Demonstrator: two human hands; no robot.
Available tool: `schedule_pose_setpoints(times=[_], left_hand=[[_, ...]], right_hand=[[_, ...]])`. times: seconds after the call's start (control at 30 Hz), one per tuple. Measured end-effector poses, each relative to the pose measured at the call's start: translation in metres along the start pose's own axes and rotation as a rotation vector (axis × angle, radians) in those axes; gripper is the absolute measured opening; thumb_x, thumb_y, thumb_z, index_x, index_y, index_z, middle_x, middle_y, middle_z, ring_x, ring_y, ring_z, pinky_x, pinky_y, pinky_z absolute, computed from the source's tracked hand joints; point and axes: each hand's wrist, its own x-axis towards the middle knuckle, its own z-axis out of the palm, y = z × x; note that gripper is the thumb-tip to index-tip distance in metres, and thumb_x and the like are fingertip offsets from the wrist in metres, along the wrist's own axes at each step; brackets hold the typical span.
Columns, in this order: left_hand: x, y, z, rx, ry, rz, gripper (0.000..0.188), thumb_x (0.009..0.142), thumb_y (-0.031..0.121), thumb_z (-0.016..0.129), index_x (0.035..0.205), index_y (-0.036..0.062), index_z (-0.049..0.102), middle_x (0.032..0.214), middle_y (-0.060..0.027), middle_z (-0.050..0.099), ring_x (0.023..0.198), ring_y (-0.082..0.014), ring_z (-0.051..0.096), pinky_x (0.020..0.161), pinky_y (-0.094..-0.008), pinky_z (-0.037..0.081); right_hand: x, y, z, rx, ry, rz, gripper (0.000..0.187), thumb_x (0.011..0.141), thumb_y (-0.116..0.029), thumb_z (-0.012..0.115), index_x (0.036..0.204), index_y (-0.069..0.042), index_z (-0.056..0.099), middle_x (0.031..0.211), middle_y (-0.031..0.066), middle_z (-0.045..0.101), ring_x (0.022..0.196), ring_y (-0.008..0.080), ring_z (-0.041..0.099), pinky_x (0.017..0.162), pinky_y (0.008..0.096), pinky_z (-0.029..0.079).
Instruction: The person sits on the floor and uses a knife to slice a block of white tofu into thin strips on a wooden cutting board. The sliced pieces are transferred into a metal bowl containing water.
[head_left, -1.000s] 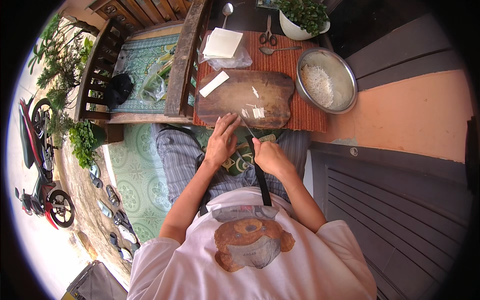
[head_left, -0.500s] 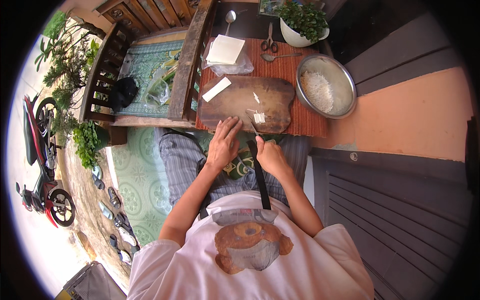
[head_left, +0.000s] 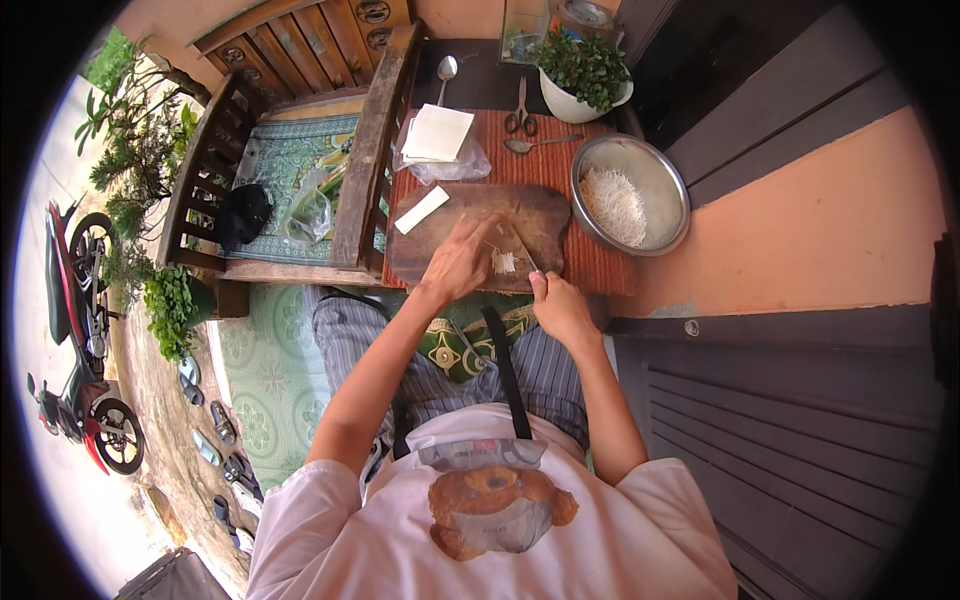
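I see a white strip (head_left: 422,211) at the left of the cutting board (head_left: 418,258) on the bench (head_left: 492,82), a stack of white sheets (head_left: 438,133) beyond it. My left hand (head_left: 460,260) reaches over the board; its fingertips blur, so I cannot tell whether that grip holds anything. Small white pieces (head_left: 503,262) lie just right of it. My right hand (head_left: 562,310) grips a knife (head_left: 525,249), blade over the board. Farther right, a metal bowl (head_left: 668,195) holds white shreds (head_left: 622,212).
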Motion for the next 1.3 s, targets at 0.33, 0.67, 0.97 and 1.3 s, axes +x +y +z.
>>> schedule_pose_setpoints(times=[0.33, 0.67, 0.97, 1.3], left_hand=[[-0.019, 0.002, 0.002, -0.052, -0.087, -0.079, 0.047, 0.102, 0.009, 0.058, 0.149, 0.0060, 0.056, 0.144, -0.0207, 0.062, 0.139, -0.0411, 0.054, 0.114, -0.0492, 0.047], [-0.027, 0.019, 0.018, -0.081, 0.064, -0.058, 0.052, 0.093, 0.009, 0.076, 0.144, 0.0067, 0.063, 0.126, -0.0196, 0.071, 0.115, -0.0430, 0.067, 0.098, -0.0469, 0.057], [-0.020, 0.022, 0.022, -0.247, 0.120, -0.214, 0.032, 0.091, -0.001, 0.074, 0.123, 0.0031, 0.076, 0.120, -0.0149, 0.073, 0.102, -0.0341, 0.076, 0.087, -0.0391, 0.061], [0.055, 0.063, 0.025, -0.400, 0.185, -0.107, 0.036, 0.093, -0.006, 0.069, 0.127, 0.0043, 0.076, 0.121, -0.0111, 0.073, 0.106, -0.0256, 0.076, 0.086, -0.0360, 0.062]], right_hand=[[-0.025, 0.017, 0.002, 0.148, 0.011, 0.067, 0.066, 0.115, -0.043, 0.036, 0.097, 0.009, 0.073, 0.102, 0.0380, 0.070, 0.107, 0.0561, 0.066, 0.098, 0.0590, 0.050], [-0.036, 0.004, 0.028, 0.324, -0.125, 0.146, 0.066, 0.115, -0.044, 0.037, 0.090, 0.006, 0.073, 0.091, 0.0314, 0.073, 0.099, 0.0520, 0.070, 0.093, 0.0557, 0.053], [-0.026, 0.011, 0.042, 0.306, -0.017, -0.004, 0.060, 0.115, -0.038, 0.040, 0.090, 0.008, 0.071, 0.092, 0.0361, 0.070, 0.099, 0.0562, 0.067, 0.089, 0.0595, 0.051], [-0.017, 0.009, -0.026, 0.222, 0.309, -0.060, 0.060, 0.114, -0.041, 0.042, 0.081, 0.002, 0.068, 0.077, 0.0231, 0.069, 0.080, 0.0440, 0.070, 0.080, 0.0516, 0.052]])
